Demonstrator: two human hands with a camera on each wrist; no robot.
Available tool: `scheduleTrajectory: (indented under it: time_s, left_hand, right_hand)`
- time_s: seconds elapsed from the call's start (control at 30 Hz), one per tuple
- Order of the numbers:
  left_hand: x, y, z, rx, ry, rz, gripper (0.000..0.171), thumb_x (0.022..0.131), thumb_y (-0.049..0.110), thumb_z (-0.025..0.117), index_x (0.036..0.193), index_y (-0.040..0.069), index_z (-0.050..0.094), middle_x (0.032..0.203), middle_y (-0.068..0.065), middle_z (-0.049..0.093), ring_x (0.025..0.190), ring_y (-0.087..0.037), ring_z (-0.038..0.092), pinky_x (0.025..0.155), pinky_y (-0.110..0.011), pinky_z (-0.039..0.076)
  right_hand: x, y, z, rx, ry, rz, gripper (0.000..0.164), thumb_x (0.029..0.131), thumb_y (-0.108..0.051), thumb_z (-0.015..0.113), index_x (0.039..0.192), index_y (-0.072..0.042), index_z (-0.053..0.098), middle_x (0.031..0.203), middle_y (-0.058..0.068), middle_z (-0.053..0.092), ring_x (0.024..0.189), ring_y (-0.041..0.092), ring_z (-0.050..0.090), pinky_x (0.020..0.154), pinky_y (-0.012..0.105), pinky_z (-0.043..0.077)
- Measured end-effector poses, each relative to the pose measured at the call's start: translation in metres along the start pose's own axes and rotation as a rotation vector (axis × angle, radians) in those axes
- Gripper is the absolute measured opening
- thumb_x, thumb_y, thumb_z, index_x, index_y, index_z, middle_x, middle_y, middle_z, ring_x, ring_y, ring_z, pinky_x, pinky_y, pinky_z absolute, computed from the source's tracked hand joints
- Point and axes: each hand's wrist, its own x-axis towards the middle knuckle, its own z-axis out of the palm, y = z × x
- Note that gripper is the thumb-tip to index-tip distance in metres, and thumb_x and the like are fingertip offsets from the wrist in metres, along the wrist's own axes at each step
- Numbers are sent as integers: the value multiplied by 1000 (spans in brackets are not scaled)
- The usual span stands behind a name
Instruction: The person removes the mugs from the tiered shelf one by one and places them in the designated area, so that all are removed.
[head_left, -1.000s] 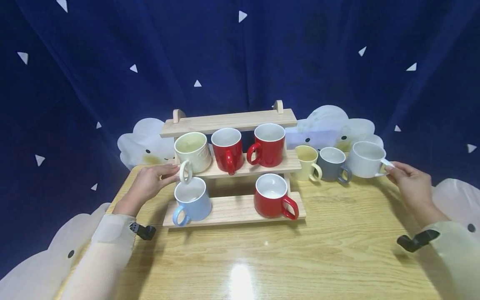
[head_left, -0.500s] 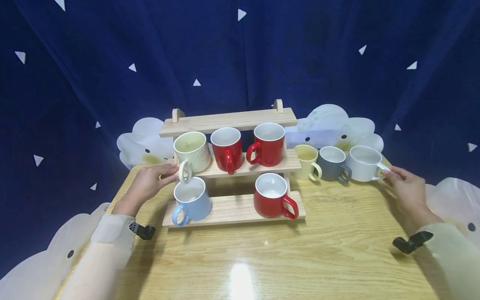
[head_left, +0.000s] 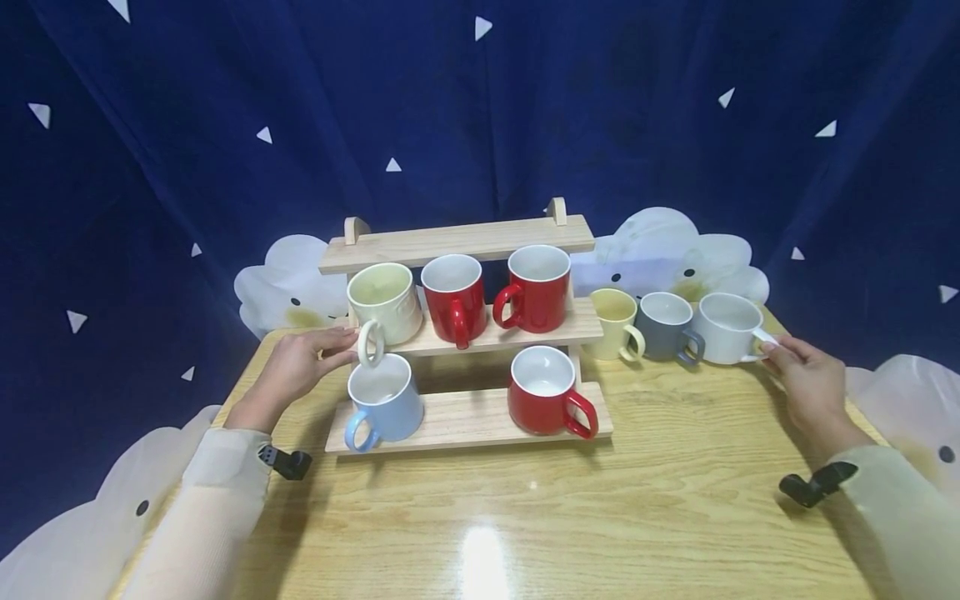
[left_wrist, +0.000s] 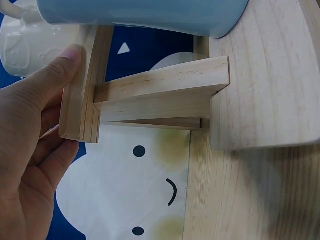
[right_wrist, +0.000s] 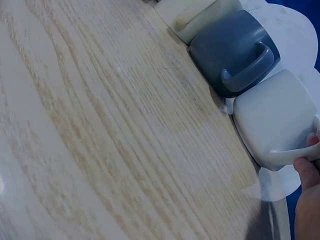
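Two grips are occupied: the right grip (head_left: 813, 387) pinches the handle of the white mug (head_left: 723, 346) between thumb and fingers, and the left grip (head_left: 296, 367) pinches the end of the middle board of the wooden rack (head_left: 457, 242), thumb against one side and fingers curled on the other. The white mug stands upright on the worktop (head_left: 525, 508) just left of the right grip, its handle turned towards it. Farther left of that grip come the grey mug (head_left: 660, 342) and the pale yellow mug (head_left: 602, 337), the latter near the rack. Just right of the left grip, the cream mug (head_left: 397, 317) sits on the middle board, followed by a red mug (head_left: 467, 308) and a second red mug (head_left: 547, 300). Below and right of the left grip, the light blue mug (head_left: 401, 412) stands on the bottom board, with a third red mug (head_left: 532, 408) farther right. Raised marks on the cream mug, near the left thumb in the left wrist view, are too dim to read as lettering or pattern. That view cuts off the light blue mug at the top; the right wrist view crops the right grip at its edge, leaving some fingers unseen. Whether the white and grey mugs touch is hard to tell.
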Motion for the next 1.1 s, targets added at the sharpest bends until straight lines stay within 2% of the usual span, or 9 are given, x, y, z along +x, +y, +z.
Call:
scheduleTrajectory:
  time_s: [0.1, 0.53, 0.7, 0.87, 1.0, 1.1]
  left_hand:
    - [0, 0, 0, -3, 7, 8, 37, 84, 23, 79, 117, 7, 72, 115, -12, 69, 108, -34, 65, 83, -50, 53]
    - [-1, 1, 1, -1, 26, 13, 36, 83, 22, 80, 115, 8, 72, 113, -13, 70, 106, -35, 66, 85, -52, 52]
    - [0, 0, 1, -4, 12, 0, 37, 84, 23, 79, 117, 8, 72, 115, -13, 69, 107, -35, 65, 85, -52, 52]
    - [0, 1, 1, 0, 10, 2, 37, 84, 24, 79, 116, 7, 72, 114, -13, 70, 107, -35, 65, 85, -52, 52]
    - [0, 0, 1, 7, 14, 9, 37, 83, 23, 79, 116, 7, 72, 113, -13, 70, 107, -35, 65, 84, -52, 52]
    - [0, -1, 0, 8, 14, 6, 38, 83, 24, 79, 116, 8, 72, 114, -12, 70, 107, -34, 65, 85, -52, 53]
  right_hand:
    - [1, 1, 0, 22, 3, 10, 16, 89, -1, 70, 86, -16, 73, 74, -8, 72, 66, 2, 68, 66, 13, 54]
    - [9, 1, -6, -76, -74, 13, 12, 90, -6, 71, 93, -17, 72, 79, -11, 72, 70, 1, 68, 69, 14, 54]
    - [12, -3, -9, -312, -109, 35, 16, 94, -16, 68, 109, -19, 68, 82, -19, 69, 75, -5, 66, 70, 11, 53]
    - [12, -9, -9, -572, -150, -1, 49, 96, -27, 64, 133, 3, 55, 80, -27, 64, 73, -12, 61, 68, 9, 51]
    - [11, -15, -7, -779, -166, -84, 61, 98, -37, 59, 135, 10, 49, 79, -35, 55, 71, -16, 57, 62, 9, 50]
    - [10, -18, -7, -820, -154, -107, 61, 98, -39, 57, 135, 9, 50, 80, -37, 51, 71, -16, 55, 61, 10, 51]
